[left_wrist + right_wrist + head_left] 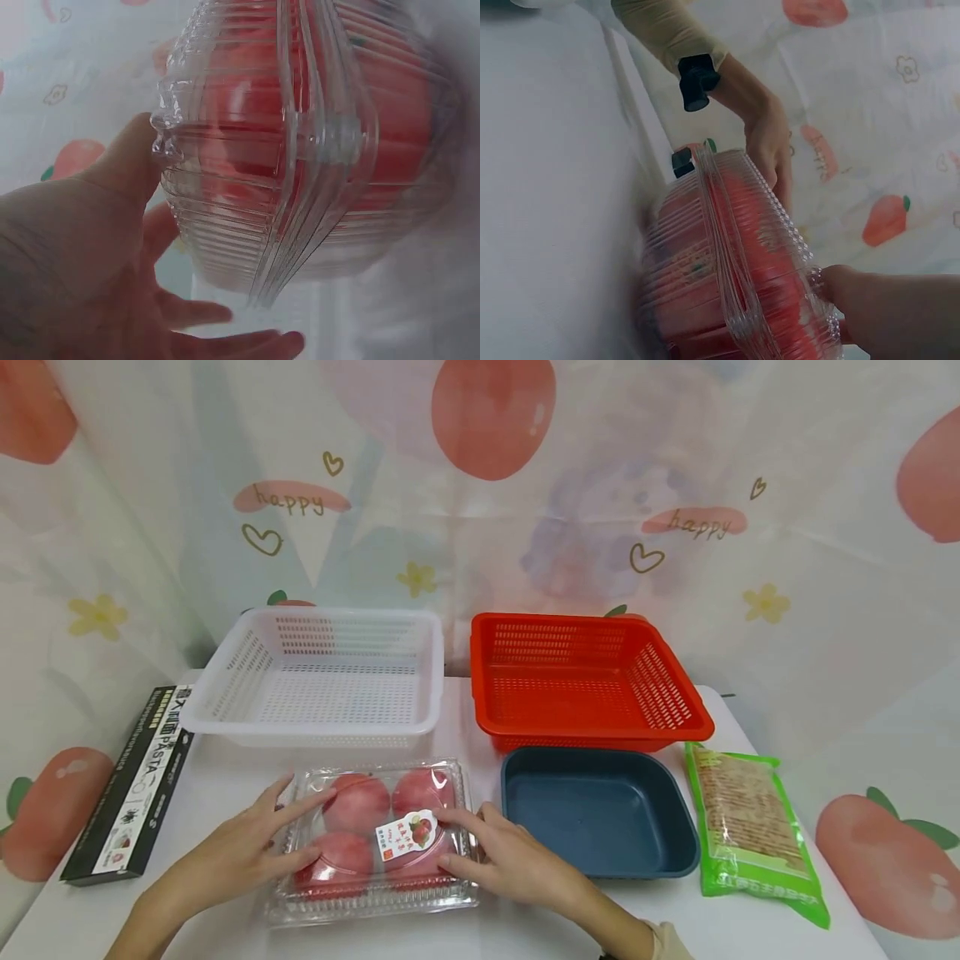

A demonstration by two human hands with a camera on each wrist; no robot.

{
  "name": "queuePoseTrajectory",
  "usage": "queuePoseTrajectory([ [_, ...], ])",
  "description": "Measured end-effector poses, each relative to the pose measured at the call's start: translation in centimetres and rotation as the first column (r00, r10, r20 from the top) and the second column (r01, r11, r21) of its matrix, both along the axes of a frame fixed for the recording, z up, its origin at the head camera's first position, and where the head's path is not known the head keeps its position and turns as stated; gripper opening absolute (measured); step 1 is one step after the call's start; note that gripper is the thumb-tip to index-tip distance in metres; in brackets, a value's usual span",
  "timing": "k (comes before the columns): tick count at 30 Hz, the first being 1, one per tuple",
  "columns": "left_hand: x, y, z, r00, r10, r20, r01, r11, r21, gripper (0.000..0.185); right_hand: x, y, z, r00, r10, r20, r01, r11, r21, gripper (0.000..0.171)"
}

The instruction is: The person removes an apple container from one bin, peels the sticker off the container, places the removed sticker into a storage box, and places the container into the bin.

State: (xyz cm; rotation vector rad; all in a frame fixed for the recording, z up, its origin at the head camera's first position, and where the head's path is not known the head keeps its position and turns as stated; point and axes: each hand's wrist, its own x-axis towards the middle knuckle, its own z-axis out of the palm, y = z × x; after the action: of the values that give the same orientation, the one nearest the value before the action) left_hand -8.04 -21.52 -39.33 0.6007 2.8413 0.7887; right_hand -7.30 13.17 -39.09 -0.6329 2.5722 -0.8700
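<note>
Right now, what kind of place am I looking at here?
Probably a staged tabletop set, not a real kitchen: a printed fruit backdrop hangs behind a white table laid out with an empty white basket, red basket and packaged groceries.

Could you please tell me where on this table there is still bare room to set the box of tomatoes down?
Bare table shows in front of the blue tray and between the pasta box and the left hand. The white basket and red basket are empty. The back row and right side are crowded.

On the table point(225, 777), two baskets stand side by side at the back — before them lie pasta box point(131, 785), clamshell point(375, 843), tray point(600, 814), packet point(750, 827), left to right.
</note>
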Motion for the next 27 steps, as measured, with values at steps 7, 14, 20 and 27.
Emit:
queuePoseTrajectory([
  [7, -1.1, 0.2, -0.3, 0.996, -0.055, -0.064, 0.061, 0.993, 0.096, 0.062, 0.1, -0.6, 0.8, 0.994, 0.008, -0.109, 0.004, 0.994, 0.105, 0.054],
  [14, -2.2, -0.1, -1.4, 0.994, -0.105, -0.032, 0.109, 0.970, 0.217, 0.060, -0.4, -1.1, 2.4, 0.971, 0.029, -0.239, 0.004, 0.991, 0.136, 0.057],
  [20, -2.8, -0.2, -2.3, 0.991, -0.126, -0.045, 0.134, 0.952, 0.277, 0.055, -1.3, -1.9, 2.8, 0.931, 0.121, -0.344, -0.109, 0.993, 0.052, 0.052],
  [27, -3.5, -0.3, -3.2, 0.989, -0.121, -0.080, 0.140, 0.941, 0.308, 0.054, -3.0, -4.0, 2.7, 0.849, 0.303, -0.433, -0.350, 0.936, -0.031, 0.038],
])
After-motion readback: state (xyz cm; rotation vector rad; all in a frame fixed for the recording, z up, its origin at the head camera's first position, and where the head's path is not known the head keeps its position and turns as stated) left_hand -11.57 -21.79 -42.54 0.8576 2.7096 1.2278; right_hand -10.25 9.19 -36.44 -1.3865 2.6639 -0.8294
